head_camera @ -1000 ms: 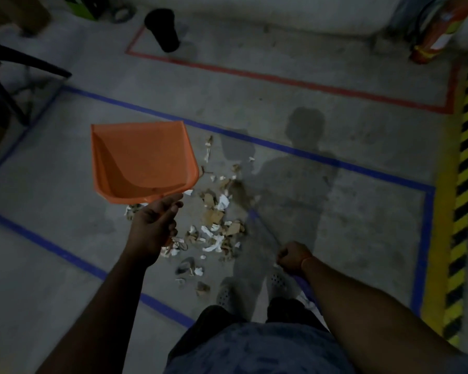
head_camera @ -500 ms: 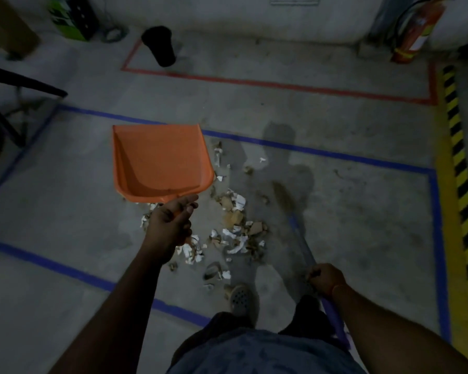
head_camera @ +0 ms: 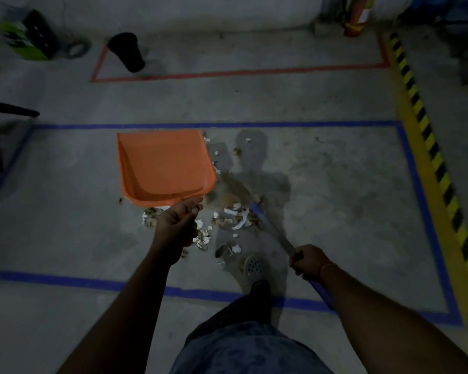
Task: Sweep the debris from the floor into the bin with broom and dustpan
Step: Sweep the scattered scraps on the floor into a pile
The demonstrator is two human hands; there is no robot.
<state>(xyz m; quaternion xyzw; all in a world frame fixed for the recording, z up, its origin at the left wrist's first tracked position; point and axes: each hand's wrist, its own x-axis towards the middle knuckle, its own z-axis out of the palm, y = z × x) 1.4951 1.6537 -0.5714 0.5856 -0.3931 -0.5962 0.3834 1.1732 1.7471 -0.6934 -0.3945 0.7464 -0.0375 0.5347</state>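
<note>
The left hand (head_camera: 177, 228) grips the orange dustpan (head_camera: 164, 166) just left of the debris (head_camera: 234, 218), mouth away from the person, while the right hand (head_camera: 307, 261) grips the broom (head_camera: 270, 228) across the debris, apparently to gather it, the black bin (head_camera: 126, 51) well beyond.

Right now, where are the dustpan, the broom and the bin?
dustpan (head_camera: 162, 168): head view, middle of its orange tray.
broom (head_camera: 270, 225): head view, blue handle above the right hand.
bin (head_camera: 127, 52): head view, dark side wall, inside the red-taped area.
</note>
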